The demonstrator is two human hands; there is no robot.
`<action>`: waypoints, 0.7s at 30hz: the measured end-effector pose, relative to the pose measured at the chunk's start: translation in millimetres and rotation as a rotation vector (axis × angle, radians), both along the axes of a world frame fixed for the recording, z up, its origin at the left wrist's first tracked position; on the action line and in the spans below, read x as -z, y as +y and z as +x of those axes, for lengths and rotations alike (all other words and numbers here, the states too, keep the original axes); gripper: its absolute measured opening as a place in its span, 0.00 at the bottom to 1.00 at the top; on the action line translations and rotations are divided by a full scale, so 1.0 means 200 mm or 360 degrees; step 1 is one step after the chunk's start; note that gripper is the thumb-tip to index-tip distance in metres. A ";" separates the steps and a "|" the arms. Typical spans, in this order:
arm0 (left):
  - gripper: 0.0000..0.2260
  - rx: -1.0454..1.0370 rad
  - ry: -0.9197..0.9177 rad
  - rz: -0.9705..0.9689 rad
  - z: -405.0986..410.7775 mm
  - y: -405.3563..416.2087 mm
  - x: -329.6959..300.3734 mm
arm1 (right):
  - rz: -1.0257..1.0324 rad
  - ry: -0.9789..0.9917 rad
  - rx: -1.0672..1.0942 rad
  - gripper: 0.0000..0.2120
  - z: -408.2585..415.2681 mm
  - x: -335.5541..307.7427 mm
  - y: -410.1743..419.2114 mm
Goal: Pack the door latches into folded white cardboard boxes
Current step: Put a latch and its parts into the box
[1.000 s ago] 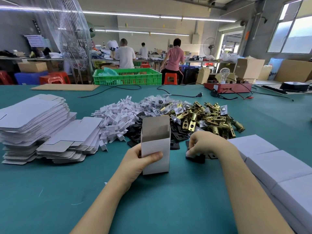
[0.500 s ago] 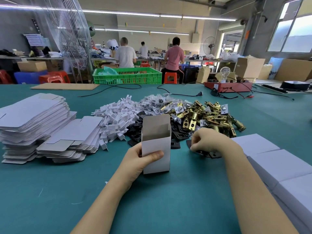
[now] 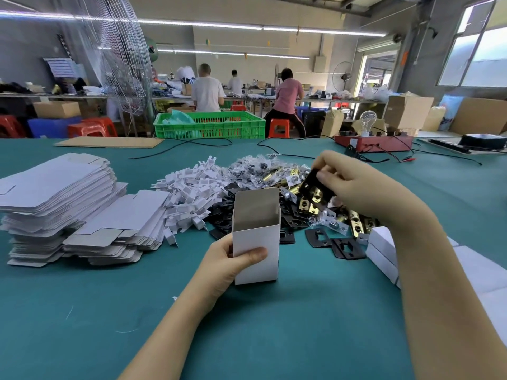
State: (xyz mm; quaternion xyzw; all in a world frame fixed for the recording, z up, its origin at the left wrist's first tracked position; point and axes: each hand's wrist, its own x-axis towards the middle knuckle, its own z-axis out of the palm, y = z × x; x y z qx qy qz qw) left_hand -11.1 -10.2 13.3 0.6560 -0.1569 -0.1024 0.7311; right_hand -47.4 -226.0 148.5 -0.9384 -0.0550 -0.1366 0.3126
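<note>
1. My left hand [image 3: 227, 266] gripped the open white box [image 3: 256, 242], thumb across its near face, holding it upright on the green table [image 3: 82, 311] with its top flap standing up.
2. My right hand [image 3: 356, 187] was raised above the table, right of the box and farther away, pinching a black plate [image 3: 312, 185] between thumb and fingers.
3. Under that hand lay the pile of brass latches [image 3: 310, 204], mixed with small clear bags.
4. More black plates [image 3: 318, 237] were scattered just right of the box and behind it.
5. White plastic pieces [image 3: 189, 193] were heaped left of the latches.
6. Farther left stood stacks of flat white cartons [image 3: 55, 193].
7. At the near right edge sat closed white boxes [image 3: 384, 250].
8. A green crate [image 3: 211, 126] stood at the table's far side.
</note>
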 end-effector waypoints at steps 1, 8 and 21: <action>0.18 0.0004 0.0000 0.0010 0.00 0.00 0.00 | 0.0001 -0.0071 -0.0035 0.07 -0.02 -0.02 0.03; 0.14 0.0034 -0.0005 -0.0001 -0.01 0.01 -0.01 | -0.0178 -0.0305 -0.0251 0.05 -0.05 -0.07 0.20; 0.13 0.0047 -0.0041 0.0018 0.00 0.00 -0.01 | 0.0926 -0.0031 0.0145 0.07 0.03 0.01 0.11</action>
